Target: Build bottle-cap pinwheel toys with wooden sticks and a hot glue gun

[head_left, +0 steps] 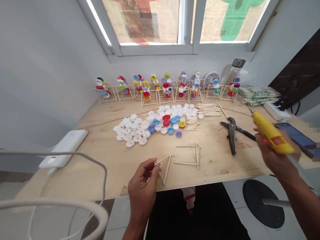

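Near the table's front edge, my left hand point(145, 183) pinches a small frame of thin wooden sticks point(167, 169) between thumb and fingers. A second three-sided stick frame point(196, 155) lies flat on the wood just right of it. Over the table's right side, my right hand point(272, 153) is wrapped round a yellow glue gun point(271, 131), its nozzle toward the upper left. A small red light glows by its grip. Black-handled pliers point(232, 135) rest left of the glue gun.
White bottle caps point(135, 128) and coloured ones are heaped mid-table, beside bundled sticks point(208, 110). Several finished stick models with caps point(166, 90) line the wall. A phone point(298, 136), power strip point(277, 111), bottle point(236, 70) and fan point(211, 80) stand right; a white power bank point(63, 148) lies left.
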Action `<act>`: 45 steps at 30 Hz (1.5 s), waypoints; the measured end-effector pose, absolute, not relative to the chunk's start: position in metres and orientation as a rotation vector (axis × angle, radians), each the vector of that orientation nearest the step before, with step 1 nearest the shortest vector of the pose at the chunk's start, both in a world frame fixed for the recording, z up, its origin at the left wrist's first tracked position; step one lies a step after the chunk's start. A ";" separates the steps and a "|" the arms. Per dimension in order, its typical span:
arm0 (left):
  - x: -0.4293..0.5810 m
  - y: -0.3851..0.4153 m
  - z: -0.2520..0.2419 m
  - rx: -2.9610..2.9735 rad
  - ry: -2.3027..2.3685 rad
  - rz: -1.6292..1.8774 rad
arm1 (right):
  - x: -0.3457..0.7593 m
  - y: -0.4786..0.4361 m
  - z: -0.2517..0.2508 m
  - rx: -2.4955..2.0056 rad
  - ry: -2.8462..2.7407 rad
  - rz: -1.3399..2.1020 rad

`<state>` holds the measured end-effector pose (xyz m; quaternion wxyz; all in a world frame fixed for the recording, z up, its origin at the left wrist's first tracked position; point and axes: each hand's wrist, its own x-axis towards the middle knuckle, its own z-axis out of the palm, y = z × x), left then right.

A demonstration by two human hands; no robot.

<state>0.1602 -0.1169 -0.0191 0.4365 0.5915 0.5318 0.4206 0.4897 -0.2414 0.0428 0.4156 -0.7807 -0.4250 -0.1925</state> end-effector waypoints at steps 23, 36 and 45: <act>0.174 -0.112 -0.020 1.440 1.278 1.172 | 0.559 -0.248 0.000 -2.704 -1.689 -0.736; 0.176 -0.110 -0.021 1.443 1.270 1.166 | 0.397 -0.225 0.002 -1.917 -1.492 0.437; 0.177 -0.110 -0.019 1.420 1.263 1.161 | 0.376 -0.206 -0.016 -1.928 -1.545 0.273</act>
